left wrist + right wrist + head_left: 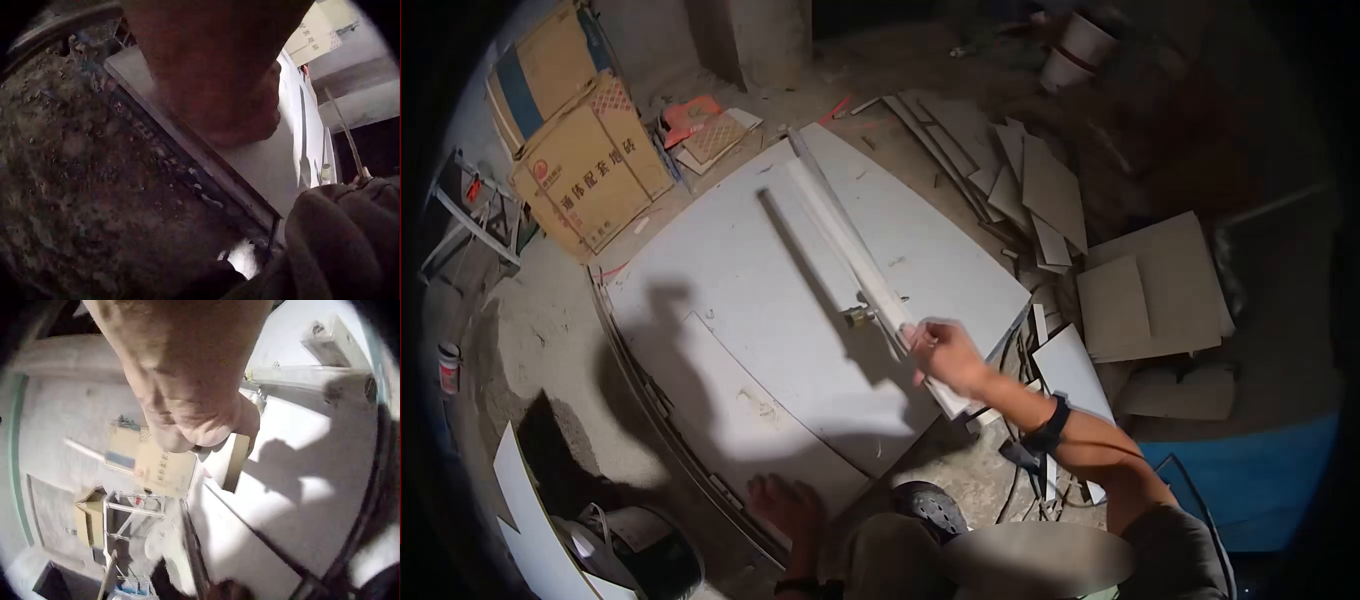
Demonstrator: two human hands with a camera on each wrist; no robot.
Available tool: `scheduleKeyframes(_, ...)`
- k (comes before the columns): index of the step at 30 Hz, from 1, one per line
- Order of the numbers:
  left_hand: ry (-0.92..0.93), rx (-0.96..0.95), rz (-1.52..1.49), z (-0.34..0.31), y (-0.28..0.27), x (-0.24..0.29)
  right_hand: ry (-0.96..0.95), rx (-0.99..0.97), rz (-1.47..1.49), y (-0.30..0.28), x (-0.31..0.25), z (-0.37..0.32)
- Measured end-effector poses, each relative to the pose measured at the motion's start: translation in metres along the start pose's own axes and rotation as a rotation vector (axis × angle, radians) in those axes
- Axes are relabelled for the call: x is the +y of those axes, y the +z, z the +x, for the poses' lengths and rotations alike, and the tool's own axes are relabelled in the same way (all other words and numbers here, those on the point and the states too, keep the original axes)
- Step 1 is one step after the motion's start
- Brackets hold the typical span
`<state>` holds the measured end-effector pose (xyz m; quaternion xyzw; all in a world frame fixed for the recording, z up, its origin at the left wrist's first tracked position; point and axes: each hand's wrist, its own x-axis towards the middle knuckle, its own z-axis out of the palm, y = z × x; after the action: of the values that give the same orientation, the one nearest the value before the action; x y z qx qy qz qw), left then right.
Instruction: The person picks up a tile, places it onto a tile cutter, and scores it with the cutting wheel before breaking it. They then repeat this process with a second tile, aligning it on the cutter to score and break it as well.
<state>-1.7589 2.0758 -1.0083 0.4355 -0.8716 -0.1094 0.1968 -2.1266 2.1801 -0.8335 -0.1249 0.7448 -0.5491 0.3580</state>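
Note:
My right hand (945, 355) grips a long pale bar (840, 225) near its close end, above a large white slab (730, 240). A small metal fitting (858, 314) sits at the bar's side, left of the hand. In the right wrist view a white strip with a tan edge (234, 464) shows under the right hand (194, 419). My left hand (785, 505), dark and blurred, is at the slab's near left edge and holds nothing visible. The left wrist view shows the left hand (219, 106) over that edge, its fingers mostly hidden.
Cardboard boxes (590, 165) stand at the back left by a metal folding frame (475, 225). Broken board pieces (1040, 190) lie stacked at the right. A bucket (640, 550) is at the front left, another bucket (1078, 55) at the back. A dark shoe (930, 510) is near the slab.

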Motion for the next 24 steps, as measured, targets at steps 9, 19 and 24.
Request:
scheduleKeyframes(9, 0.068, 0.122, 0.005, -0.001, 0.008, -0.005, -0.498, 0.739, -0.717, -0.147, -0.044, 0.109)
scheduleKeyframes(19, -0.209, 0.137, 0.028, -0.013, 0.002, -0.012, -0.13, -0.46, -0.624, 0.121, 0.153, -0.054)
scheduleKeyframes(24, -0.754, -0.029, -0.766, -0.002, 0.01, -0.065, 0.037, -0.364, -0.513, 0.148, 0.155, -0.053)
